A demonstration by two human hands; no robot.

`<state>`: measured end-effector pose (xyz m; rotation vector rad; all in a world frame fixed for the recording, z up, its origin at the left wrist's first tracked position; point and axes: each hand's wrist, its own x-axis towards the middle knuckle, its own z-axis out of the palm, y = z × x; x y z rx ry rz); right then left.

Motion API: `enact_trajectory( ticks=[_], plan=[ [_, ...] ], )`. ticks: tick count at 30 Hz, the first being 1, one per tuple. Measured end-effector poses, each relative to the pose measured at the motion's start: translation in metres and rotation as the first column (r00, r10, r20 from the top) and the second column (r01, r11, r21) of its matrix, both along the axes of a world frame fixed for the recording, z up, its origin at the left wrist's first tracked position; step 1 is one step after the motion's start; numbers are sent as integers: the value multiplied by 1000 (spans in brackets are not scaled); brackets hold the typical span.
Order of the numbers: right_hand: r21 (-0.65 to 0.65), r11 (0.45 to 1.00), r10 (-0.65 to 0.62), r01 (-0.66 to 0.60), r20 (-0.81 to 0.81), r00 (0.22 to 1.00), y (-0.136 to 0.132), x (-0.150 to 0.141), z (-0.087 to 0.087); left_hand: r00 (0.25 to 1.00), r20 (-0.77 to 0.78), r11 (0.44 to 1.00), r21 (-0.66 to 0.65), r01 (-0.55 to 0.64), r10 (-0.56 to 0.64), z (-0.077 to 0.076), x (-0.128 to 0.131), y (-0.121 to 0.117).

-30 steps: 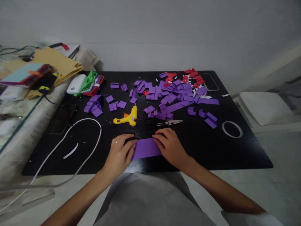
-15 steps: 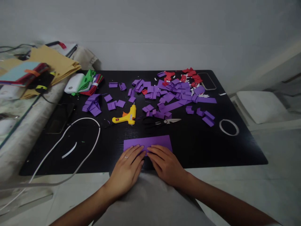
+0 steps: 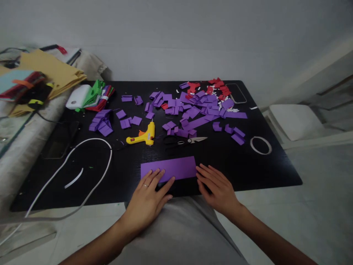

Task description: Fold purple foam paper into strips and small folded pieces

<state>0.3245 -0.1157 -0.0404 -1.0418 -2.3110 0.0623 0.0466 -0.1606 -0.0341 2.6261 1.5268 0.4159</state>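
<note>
L hand (image 3: 147, 200) spread, fingers on purple strip (image 3: 176, 168), near front edge of surface (image 3: 237, 173); R hand (image 3: 217, 189) flat w/ fingers slightly apart, at strip's R end, prob. touching.

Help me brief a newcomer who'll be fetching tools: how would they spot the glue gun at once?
Find the black table, then the long purple strip under the left hand. Just beyond it, left of the scissors, lies the glue gun. Unlike those dark-handled scissors, it is bright yellow with an orange trigger.
</note>
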Motion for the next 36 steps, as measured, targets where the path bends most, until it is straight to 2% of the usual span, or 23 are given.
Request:
enact_trajectory(
  ticks=[6,8,10,12,14,16,18,20,24,28,32,36],
  plan=[
    [1,997,-82,82,50,995,10,14,-2,1000,-19,1000,14,1,0,1,1,1],
    [-1,979,-202,202,72,977,19,19,-3,1000,-8,1000,12,-3,3,1,2,1],
    [14,936,-351,352,93,932,27,22,-2,1000,4,1000,6,-6,6,2,2,1],
    [46,910,-415,412,79,906,31,19,1,1000,15,1000,-2,-5,5,2,2,2],
    [50,956,-290,289,22,957,27,9,4,1000,26,1000,-10,-2,2,3,2,2],
    [-11,1000,-19,18,-42,999,18,-5,6,999,35,1000,-17,-1,2,3,2,3],
    [-101,982,152,-158,-69,986,8,-19,6,999,35,1000,-25,-7,8,3,3,4],
    [-151,973,169,-175,-55,984,0,-30,4,1000,28,1000,-22,-12,13,2,4,5],
    [-155,979,128,-133,-42,991,-3,-36,-1,1000,23,1000,23,21,-22,1,-5,6],
    [-126,983,127,-133,-56,990,-1,-35,-2,999,0,996,87,33,-33,3,-36,0],
    [-130,987,76,-90,-105,992,-3,-40,0,998,-13,996,71,58,-58,9,-73,-7],
    [-177,983,23,-46,-129,991,-2,-47,7,998,45,998,48,34,-37,16,-86,-10]
  ],
)
